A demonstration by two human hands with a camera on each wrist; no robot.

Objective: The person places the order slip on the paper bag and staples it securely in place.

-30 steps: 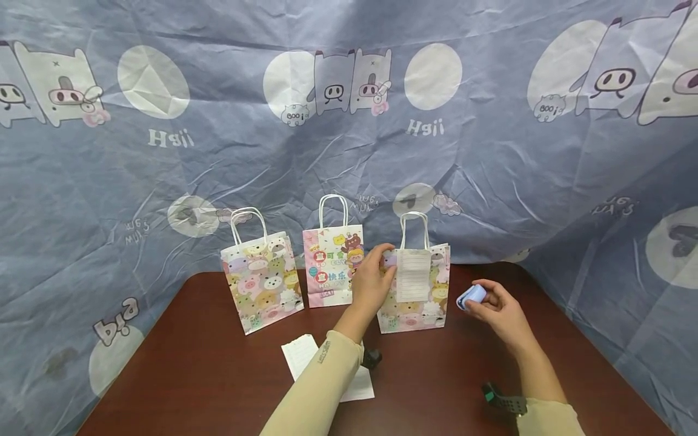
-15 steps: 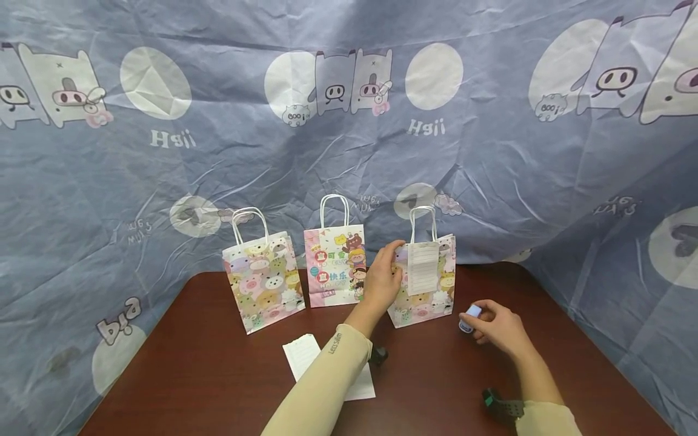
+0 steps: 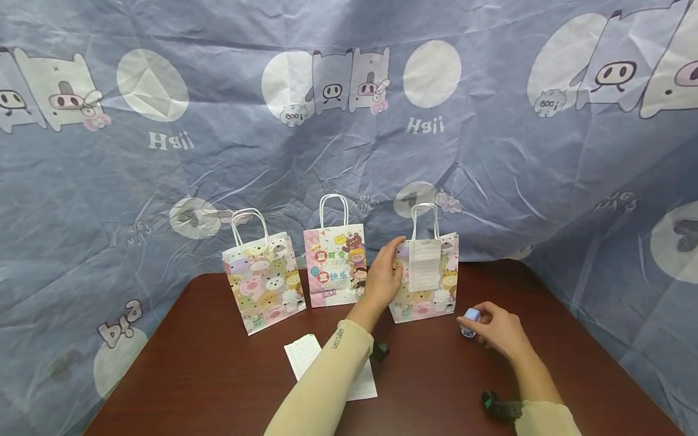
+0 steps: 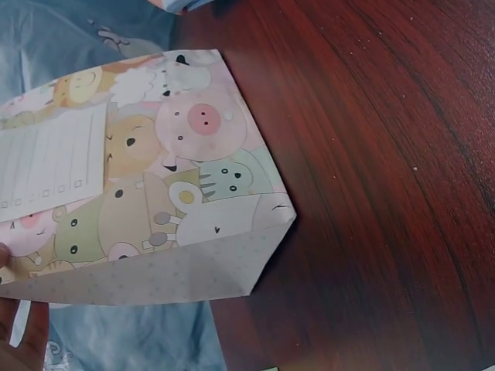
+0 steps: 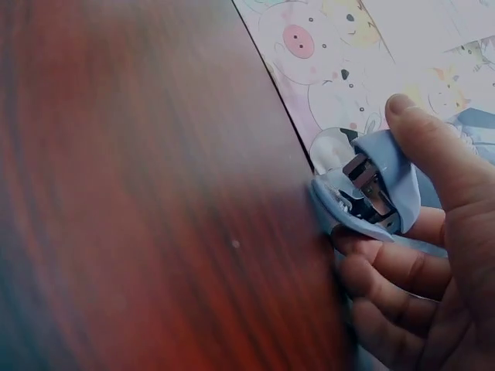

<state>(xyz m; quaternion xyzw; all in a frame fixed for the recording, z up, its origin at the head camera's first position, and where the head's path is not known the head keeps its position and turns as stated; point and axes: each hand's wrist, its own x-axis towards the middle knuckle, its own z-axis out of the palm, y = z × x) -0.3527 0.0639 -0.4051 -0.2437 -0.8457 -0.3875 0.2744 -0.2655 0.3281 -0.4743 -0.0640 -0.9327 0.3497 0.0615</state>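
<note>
The rightmost animal-print bag [image 3: 428, 304] stands on the desk [image 3: 436, 381], a lined slip [image 3: 425, 266] against its front. Left hand [image 3: 384, 277]: grip pinches the bag's left edge. Right hand [image 3: 500, 330]: grip pinches a blue stapler [image 3: 471, 316] near the bag's lower right corner.

The right wrist view blurs the tabletop [image 5: 155, 193] and overexposes the paper [image 5: 425, 23].

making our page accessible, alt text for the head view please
A person's left hand grips an animal-print paper bag with a lined sheet on its front; the right hand holds a small blue stapler. Two other bags stand nearby.
</note>
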